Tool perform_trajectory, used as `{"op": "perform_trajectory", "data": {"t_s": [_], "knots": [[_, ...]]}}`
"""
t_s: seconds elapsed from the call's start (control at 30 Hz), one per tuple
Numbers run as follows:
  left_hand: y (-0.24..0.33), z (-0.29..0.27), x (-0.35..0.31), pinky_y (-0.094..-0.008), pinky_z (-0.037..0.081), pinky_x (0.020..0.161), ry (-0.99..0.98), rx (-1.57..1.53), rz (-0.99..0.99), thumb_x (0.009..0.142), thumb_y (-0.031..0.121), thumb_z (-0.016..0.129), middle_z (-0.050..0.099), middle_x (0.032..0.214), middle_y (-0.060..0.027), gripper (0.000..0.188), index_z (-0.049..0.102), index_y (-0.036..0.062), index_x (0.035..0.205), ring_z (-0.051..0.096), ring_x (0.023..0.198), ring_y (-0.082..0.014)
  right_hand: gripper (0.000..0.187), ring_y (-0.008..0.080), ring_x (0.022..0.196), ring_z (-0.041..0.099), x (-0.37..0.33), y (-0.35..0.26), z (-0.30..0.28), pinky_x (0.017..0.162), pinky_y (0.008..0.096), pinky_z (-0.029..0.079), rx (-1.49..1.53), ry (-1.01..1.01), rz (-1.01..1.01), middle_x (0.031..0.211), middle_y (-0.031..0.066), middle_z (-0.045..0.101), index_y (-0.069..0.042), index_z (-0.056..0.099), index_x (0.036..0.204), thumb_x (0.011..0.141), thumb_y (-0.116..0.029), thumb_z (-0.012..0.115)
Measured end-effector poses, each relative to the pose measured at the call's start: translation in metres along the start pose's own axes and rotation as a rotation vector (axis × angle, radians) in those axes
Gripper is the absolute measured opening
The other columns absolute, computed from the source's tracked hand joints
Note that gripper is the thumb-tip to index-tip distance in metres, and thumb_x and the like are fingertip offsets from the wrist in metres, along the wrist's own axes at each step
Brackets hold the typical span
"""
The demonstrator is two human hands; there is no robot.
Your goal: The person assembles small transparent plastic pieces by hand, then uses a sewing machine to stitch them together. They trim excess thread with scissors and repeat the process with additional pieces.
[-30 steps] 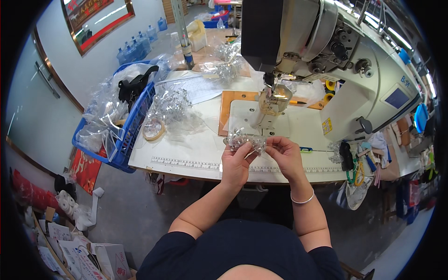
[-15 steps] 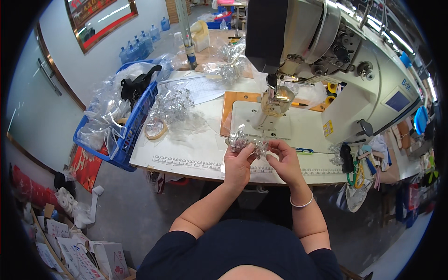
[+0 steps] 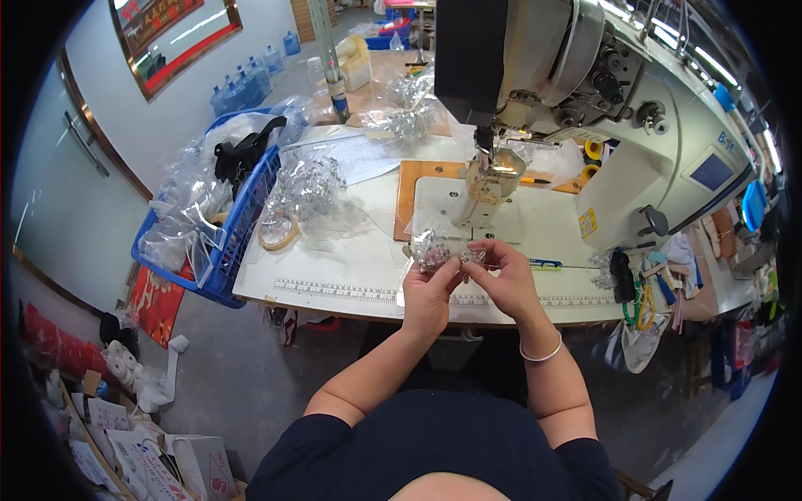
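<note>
Both of my hands hold a small clear bag of shiny silver pieces above the front edge of the white sewing table. My left hand is closed on the bag's left and lower part. My right hand pinches its right side, thumb close to the left thumb. What kind of pieces are inside is too small to make out. Just beyond my hands stands the sewing machine's post, beneath the needle area of the machine head.
A larger heap of silver pieces in clear plastic lies left of my hands, beside a tape roll. A blue basket stands at the table's left. Along the front edge runs a ruler strip. Scissors hang at the right.
My right hand has moved left and closed in on the bag, bringing its thumb beside the left thumb. The left hand has barely moved.
</note>
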State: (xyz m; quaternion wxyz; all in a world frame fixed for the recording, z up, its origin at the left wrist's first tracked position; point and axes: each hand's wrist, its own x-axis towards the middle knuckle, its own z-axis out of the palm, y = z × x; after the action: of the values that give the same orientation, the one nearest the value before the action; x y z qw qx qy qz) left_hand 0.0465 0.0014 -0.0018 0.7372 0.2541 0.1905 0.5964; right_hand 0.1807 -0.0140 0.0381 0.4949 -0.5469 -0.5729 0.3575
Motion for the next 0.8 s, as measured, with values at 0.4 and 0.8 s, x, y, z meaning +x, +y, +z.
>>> {"op": "perform_trajectory", "data": {"t_s": [0.4, 0.8], "knots": [[-0.002, -0.011, -0.003, -0.0404, 0.046, 0.095, -0.152, -0.152, -0.013, 0.080, -0.007, 0.045, 0.058, 0.110, -0.0106, 0.038, 0.051, -0.0002, 0.116, 0.056, 0.107, -0.0232, 0.029, 0.0092, 0.074, 0.057, -0.002, 0.000, -0.002, 0.070, 0.0250, 0.046, 0.065, 0.043, 0.011, 0.079, 0.0028, 0.064, 0.000, 0.061, 0.103, 0.077, -0.010, 0.071], [-0.003, -0.005, -0.005, -0.0360, 0.047, 0.091, -0.088, -0.083, 0.037, 0.085, -0.003, 0.052, 0.060, 0.105, -0.0084, 0.025, 0.055, 0.0034, 0.109, 0.058, 0.100, -0.0190, 0.029, 0.0095, 0.073, 0.056, -0.003, 0.003, 0.004, 0.070, 0.0247, 0.046, 0.050, 0.055, -0.045, 0.081, 0.0034, 0.064, -0.001, 0.062, 0.102, 0.077, -0.009, 0.071]]}}
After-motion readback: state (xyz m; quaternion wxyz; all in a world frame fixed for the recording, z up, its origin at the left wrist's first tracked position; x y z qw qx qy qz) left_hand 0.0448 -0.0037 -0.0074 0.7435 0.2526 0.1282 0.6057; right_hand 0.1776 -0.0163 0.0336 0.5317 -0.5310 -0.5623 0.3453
